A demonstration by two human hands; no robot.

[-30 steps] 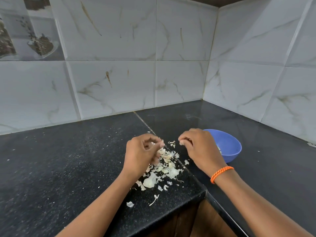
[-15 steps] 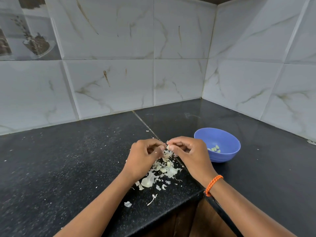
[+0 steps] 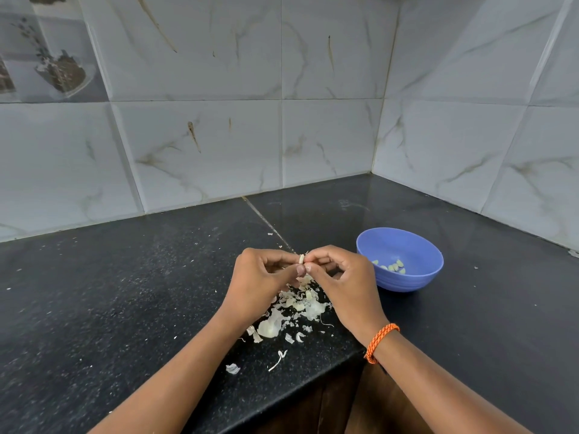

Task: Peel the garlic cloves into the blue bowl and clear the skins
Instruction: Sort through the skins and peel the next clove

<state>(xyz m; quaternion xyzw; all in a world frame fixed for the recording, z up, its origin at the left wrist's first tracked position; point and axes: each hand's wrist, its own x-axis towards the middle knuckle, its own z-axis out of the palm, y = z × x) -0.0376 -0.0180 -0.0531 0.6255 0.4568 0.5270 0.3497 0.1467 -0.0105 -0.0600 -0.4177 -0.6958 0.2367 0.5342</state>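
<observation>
Both hands meet above the dark speckled surface (image 3: 125,292), just over a scatter of papery garlic skins (image 3: 294,311). The left hand (image 3: 260,283) has its fingers curled in, thumb and forefinger pinching a small garlic clove (image 3: 301,259), and the right hand (image 3: 341,277) pinches the same clove from the other side, fingertips (image 3: 308,267) touching those of the left. The clove is pale and mostly hidden between the fingers, so how much skin is left on it cannot be told. An orange braided band (image 3: 380,341) sits on the right wrist. The blue bowl (image 3: 407,277) stands on the surface just beside the right hand, towards the corner of the tiled wall (image 3: 329,136), with a few peeled cloves (image 3: 393,267) lying in its bottom. More skin flakes trail towards the near edge of the surface, a curled strip (image 3: 278,360) and a small shred (image 3: 232,368) lying apart from the main heap.
</observation>
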